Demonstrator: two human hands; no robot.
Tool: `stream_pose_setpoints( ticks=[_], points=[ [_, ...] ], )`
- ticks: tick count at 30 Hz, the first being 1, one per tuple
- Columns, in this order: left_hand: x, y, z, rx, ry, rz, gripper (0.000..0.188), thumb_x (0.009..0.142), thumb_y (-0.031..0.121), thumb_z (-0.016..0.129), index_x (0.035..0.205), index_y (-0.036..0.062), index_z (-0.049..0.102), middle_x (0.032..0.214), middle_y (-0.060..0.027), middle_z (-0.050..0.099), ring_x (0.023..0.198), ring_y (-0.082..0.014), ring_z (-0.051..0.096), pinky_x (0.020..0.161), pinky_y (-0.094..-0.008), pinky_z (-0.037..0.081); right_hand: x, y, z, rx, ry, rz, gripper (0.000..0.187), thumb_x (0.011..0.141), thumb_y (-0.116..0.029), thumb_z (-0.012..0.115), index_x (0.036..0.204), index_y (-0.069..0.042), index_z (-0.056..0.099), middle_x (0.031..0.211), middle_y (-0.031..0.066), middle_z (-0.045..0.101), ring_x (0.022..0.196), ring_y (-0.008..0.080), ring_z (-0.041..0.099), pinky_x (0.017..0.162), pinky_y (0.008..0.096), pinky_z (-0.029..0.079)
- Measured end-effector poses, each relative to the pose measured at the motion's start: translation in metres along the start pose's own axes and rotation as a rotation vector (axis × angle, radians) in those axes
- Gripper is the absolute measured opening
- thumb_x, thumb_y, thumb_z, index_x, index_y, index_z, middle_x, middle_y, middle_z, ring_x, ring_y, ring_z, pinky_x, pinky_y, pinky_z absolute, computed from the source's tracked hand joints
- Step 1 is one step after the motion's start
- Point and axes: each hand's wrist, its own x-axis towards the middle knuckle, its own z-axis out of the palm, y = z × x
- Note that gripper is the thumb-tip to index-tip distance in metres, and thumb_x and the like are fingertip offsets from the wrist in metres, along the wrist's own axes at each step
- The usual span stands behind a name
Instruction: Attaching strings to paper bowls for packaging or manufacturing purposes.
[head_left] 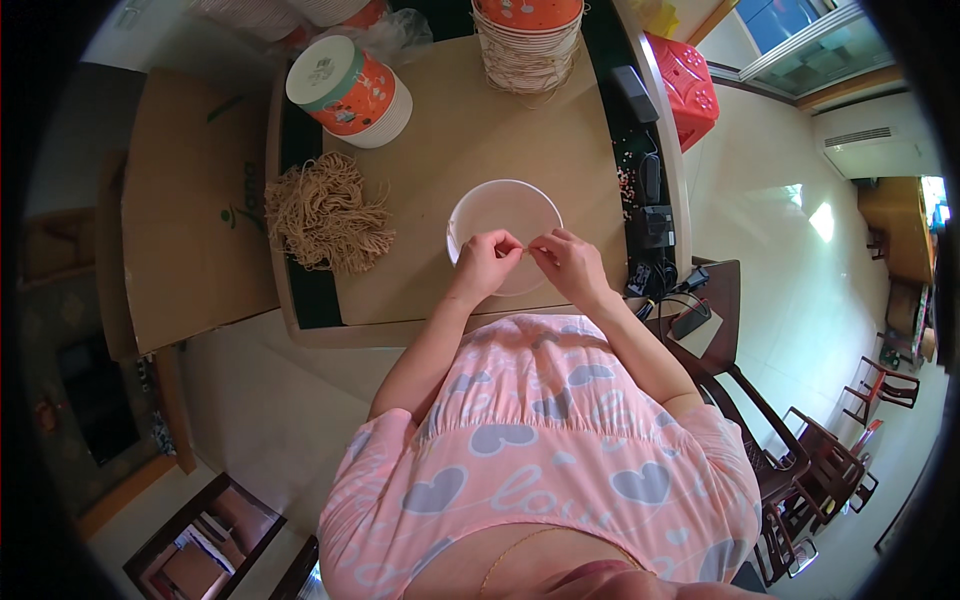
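A white paper bucket [505,205] stands on the brown board in front of me, its round mouth facing up. Over its near part, my left hand [487,262] and my right hand [570,265] meet, fingertips pinched almost together. A tiny tan bit of cord [526,251] shows between them; the rest of it is hidden by my fingers. At the bucket's left rim there is another small tan spot. To the left lies a loose heap of tan cords [332,215].
Orange-printed paper buckets [360,95] are stacked at back left, and another stack with cords [528,45] stands at the back. A cardboard box [195,215] adjoins the table's left side. Adapters and cables [655,228] line the right edge, near a red stool [682,90].
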Motion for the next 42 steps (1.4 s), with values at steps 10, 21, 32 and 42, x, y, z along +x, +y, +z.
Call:
stream_pose_setpoints(
  ticks=[10, 21, 32, 42],
  points=[
    [-0.003, 0.005, 0.002, -0.041, -0.036, -0.034, 0.009, 0.082, 0.008, 0.064, 0.085, -0.0004, 0.066, 0.075, -0.0074, 0.069, 0.067, -0.0131, 0.065, 0.065, -0.0268, 0.051, -0.001, -0.015, -0.012, -0.050, 0.026, 0.028, 0.015, 0.082, -0.014, 0.061, 0.097, -0.009, 0.060, 0.093, 0.0104, 0.063, 0.077, 0.0324, 0.063, 0.066, 0.0415, 0.051],
    [0.000, -0.006, 0.008, -0.074, -0.037, -0.040, 0.010, 0.082, 0.008, 0.064, 0.086, -0.0004, 0.066, 0.076, -0.0073, 0.069, 0.067, -0.0124, 0.065, 0.064, -0.0267, 0.051, 0.003, -0.006, -0.003, -0.184, -0.026, 0.009, 0.005, 0.082, -0.016, 0.059, 0.084, -0.012, 0.061, 0.082, 0.0078, 0.063, 0.072, 0.0305, 0.063, 0.062, 0.0410, 0.051],
    [0.000, -0.009, 0.009, -0.047, -0.038, -0.028, 0.010, 0.082, 0.009, 0.065, 0.085, -0.0003, 0.066, 0.075, -0.0074, 0.069, 0.067, -0.0128, 0.065, 0.064, -0.0274, 0.051, 0.001, -0.006, -0.004, -0.183, -0.029, -0.036, 0.007, 0.083, -0.019, 0.060, 0.086, -0.014, 0.065, 0.080, 0.0060, 0.061, 0.076, 0.0280, 0.063, 0.064, 0.0402, 0.050],
    [-0.002, -0.009, 0.008, -0.056, -0.034, -0.036, 0.009, 0.082, 0.009, 0.064, 0.085, -0.0003, 0.065, 0.076, -0.0076, 0.069, 0.068, -0.0132, 0.065, 0.064, -0.0273, 0.051, 0.000, -0.004, -0.003, -0.168, 0.001, -0.081, 0.009, 0.083, -0.021, 0.061, 0.083, -0.013, 0.065, 0.077, 0.0062, 0.060, 0.075, 0.0273, 0.062, 0.065, 0.0398, 0.049]
  ],
)
